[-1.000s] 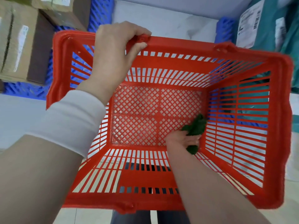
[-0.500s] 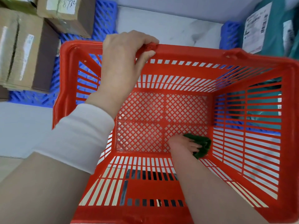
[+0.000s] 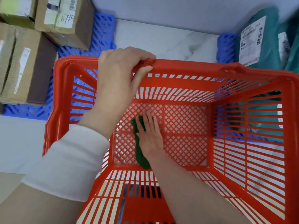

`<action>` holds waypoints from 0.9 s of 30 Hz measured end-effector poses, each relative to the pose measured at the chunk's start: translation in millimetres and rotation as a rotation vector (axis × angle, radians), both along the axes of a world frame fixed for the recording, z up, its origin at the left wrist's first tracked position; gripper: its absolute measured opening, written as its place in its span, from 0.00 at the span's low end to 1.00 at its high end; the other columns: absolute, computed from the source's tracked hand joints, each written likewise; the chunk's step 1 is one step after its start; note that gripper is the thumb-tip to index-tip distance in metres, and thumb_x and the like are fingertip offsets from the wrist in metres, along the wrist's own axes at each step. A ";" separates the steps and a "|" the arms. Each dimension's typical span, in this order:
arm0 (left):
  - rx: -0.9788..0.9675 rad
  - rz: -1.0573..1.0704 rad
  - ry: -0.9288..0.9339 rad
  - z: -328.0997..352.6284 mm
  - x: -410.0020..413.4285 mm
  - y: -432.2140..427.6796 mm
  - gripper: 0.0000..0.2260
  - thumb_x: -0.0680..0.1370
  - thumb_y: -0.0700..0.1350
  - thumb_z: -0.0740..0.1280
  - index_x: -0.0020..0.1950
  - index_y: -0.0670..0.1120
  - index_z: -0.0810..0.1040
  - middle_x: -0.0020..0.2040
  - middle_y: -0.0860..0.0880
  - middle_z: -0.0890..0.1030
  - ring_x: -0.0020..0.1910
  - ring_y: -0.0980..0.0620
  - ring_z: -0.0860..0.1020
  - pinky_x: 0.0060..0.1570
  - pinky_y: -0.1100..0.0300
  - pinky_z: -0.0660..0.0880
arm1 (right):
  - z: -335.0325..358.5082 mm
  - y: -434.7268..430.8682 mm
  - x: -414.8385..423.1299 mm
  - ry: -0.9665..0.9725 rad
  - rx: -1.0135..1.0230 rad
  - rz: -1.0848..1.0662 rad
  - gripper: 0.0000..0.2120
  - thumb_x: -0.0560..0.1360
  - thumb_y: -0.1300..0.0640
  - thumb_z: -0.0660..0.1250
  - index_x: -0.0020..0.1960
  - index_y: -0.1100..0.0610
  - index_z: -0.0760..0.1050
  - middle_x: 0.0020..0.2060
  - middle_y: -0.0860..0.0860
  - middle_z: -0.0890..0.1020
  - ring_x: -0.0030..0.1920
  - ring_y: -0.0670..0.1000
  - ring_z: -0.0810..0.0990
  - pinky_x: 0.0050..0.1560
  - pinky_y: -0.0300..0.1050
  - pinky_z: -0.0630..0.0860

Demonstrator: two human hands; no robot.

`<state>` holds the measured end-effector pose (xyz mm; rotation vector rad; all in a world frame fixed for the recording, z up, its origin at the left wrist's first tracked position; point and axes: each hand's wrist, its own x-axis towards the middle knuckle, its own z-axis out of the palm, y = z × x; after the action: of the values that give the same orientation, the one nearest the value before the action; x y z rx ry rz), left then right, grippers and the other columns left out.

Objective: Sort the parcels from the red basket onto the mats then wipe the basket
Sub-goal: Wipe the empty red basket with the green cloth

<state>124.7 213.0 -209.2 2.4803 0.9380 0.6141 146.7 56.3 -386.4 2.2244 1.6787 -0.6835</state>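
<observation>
So the red slatted plastic basket (image 3: 252,159) is empty of parcels at this point. The brown cardboard boxes (image 3: 24,62) sit on the blue lattice plastic mat (image 3: 102,34) off the basket's far-left corner, and the teal plastic mailer bags (image 3: 262,44) are on the other blue mat (image 3: 226,46) past its far-right corner. Sorting looks done to me, this is the wiping part.

Left hand (image 3: 116,78) is clamped over the basket's far rim near the left end, thumb inside, fingers curled over the top, bracing it. Right hand (image 3: 150,136) is down on the mesh floor, flat and spread, pressing the dark green crumpled cloth (image 3: 139,147) against the left half of the bottom. Most of the cloth pokes out along the left of the palm.

Tips for doing this bit well, imo:
- the cloth is bunched into a strip, so spreading it wider under the palm should cover more mesh per pass
- work edge to edge, then into the corners where floor meets walls
- slatted sides probably need fingertip pressure, since a flat palm just skips over the gaps
- keep that rim grip firm or the basket will likely slide on the smooth marble-look floor (image 3: 161,39)
</observation>
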 end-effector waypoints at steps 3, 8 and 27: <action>0.007 0.009 -0.005 -0.9 0.0 0.9 0.11 0.78 0.50 0.62 0.55 0.49 0.79 0.50 0.53 0.82 0.49 0.53 0.78 0.51 0.67 0.57 | -7.7 -13.7 45.6 -0.050 0.095 -0.016 0.29 0.81 0.53 0.46 0.73 0.54 0.31 0.71 0.55 0.29 0.69 0.54 0.25 0.70 0.52 0.29; -0.008 0.015 0.019 -0.6 0.8 0.8 0.11 0.78 0.51 0.61 0.56 0.50 0.79 0.51 0.53 0.82 0.50 0.53 0.78 0.52 0.67 0.56 | 0.6 -39.0 26.0 0.050 0.197 -0.360 0.31 0.79 0.42 0.45 0.75 0.55 0.40 0.75 0.63 0.43 0.74 0.62 0.39 0.72 0.61 0.42; -0.022 0.023 -0.003 -0.9 -1.1 -0.5 0.12 0.78 0.51 0.61 0.57 0.50 0.78 0.53 0.54 0.82 0.52 0.56 0.77 0.53 0.69 0.55 | -21.0 -35.2 17.4 0.130 0.043 0.492 0.37 0.76 0.39 0.50 0.72 0.49 0.30 0.71 0.52 0.27 0.69 0.55 0.24 0.66 0.58 0.27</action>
<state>123.6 212.5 -210.1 2.4513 0.9679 0.6118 164.1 21.1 -407.4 1.7090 2.2056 -0.6738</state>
